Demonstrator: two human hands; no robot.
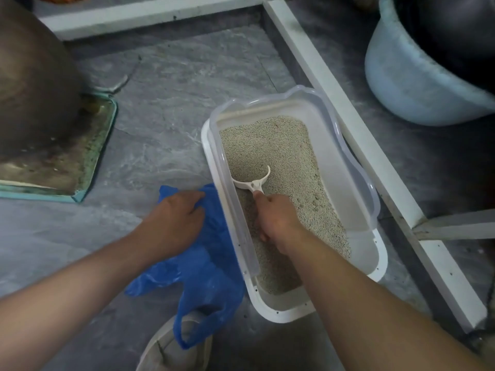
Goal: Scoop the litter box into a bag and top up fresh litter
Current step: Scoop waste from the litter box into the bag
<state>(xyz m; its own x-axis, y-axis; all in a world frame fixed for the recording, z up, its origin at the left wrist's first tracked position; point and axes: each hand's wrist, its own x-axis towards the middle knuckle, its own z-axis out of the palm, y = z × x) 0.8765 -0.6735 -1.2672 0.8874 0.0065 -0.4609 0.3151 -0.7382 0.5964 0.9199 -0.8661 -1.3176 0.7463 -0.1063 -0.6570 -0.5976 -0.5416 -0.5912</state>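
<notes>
A white litter box (376, 259) with a clear raised rim stands on the grey stone floor, filled with beige litter (284, 148). My right hand (278, 220) reaches into the box and is shut on the handle of a cream scoop (255, 183), whose curved head rests in the litter. A blue plastic bag (206, 269) lies crumpled on the floor against the box's left side. My left hand (176, 218) rests on top of the bag, its fingers pressing into the plastic near the bag's far end.
A white frame rail (356, 129) runs diagonally just right of the box. A pale blue pot (412, 84) stands at the upper right. A large dark vessel on a square tray (88, 167) sits at the left. A round grey object (166, 349) lies under the bag's handle.
</notes>
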